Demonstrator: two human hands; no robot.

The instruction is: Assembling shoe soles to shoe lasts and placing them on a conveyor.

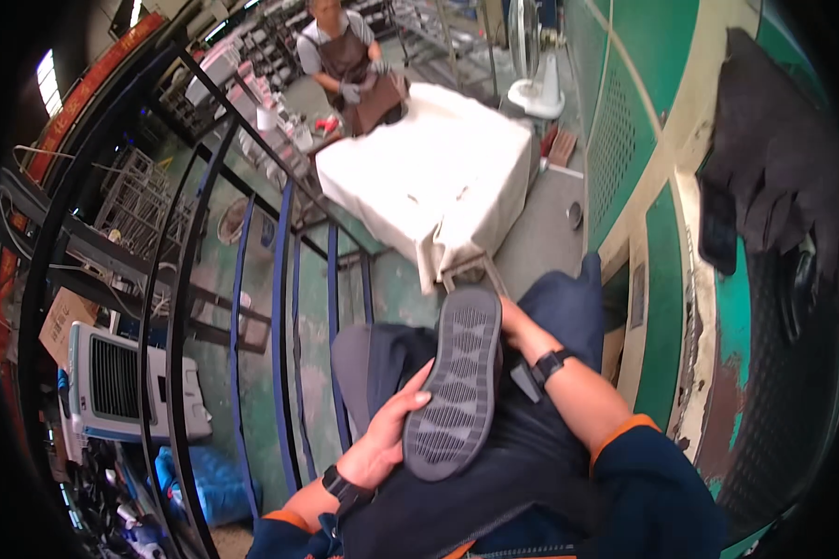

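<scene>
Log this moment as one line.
left hand: holds shoe | right hand: at shoe's far right side | grey sole: faces camera | white cloth: ahead

Rack bars (pixel 281 242) block the left, a green machine (pixel 615 149) the right, leaving room above the shoe (pixel 455 382).

Shoe (pixel 457 384), sole in full view, grey ribbed tread with paler wedges, held tilted between hands (pixel 388 436).

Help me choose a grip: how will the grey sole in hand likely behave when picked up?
The grey sole is probably grippy, given its ridged tread. It's likely fairly stiff, showing no obvious sag between the left hand and right hand.
</scene>
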